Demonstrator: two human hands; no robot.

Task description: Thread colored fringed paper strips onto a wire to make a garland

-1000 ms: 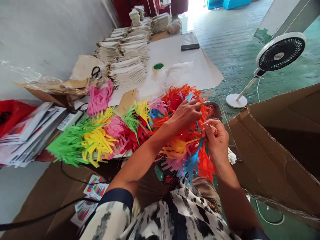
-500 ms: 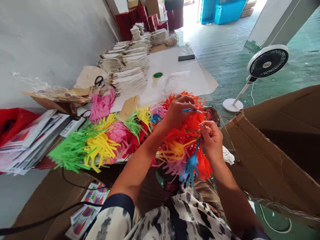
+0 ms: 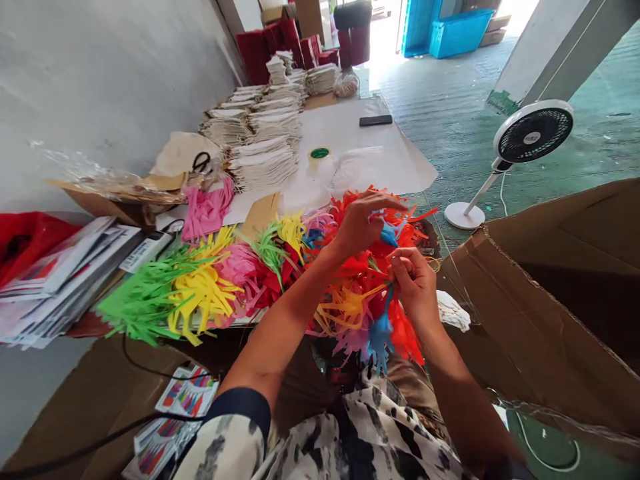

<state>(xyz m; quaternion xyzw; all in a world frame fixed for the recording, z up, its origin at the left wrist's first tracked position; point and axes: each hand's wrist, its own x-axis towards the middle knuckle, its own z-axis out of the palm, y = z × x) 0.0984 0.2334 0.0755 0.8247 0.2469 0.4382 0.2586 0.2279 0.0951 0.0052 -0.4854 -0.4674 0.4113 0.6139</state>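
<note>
My left hand (image 3: 363,223) is over the red paper fringe (image 3: 345,263), its fingers stretched out to the right above a light blue strip of paper (image 3: 391,233). Pinched in my right hand (image 3: 413,277) is the gathered middle of a tassel garland, where a blue tassel (image 3: 381,337) and an orange tassel (image 3: 350,303) meet. Red tassels hang below that hand. Left of my hands lie yellow fringe (image 3: 203,293), green fringe (image 3: 145,297) and pink fringe (image 3: 237,267). My fingertips partly hide the joint.
Stacks of white bundles (image 3: 265,160), a tape roll (image 3: 319,155), a black flat object (image 3: 375,121) and scissors (image 3: 201,162) are on the table. A fan (image 3: 535,133) and an open cardboard box (image 3: 530,287) stand right. Printed cards (image 3: 185,393) lie lower left.
My left fingers have spread from their pinch on the blue strip, which now stands bunched beneath them. My right hand has shifted slightly left, still pinching the garland.
</note>
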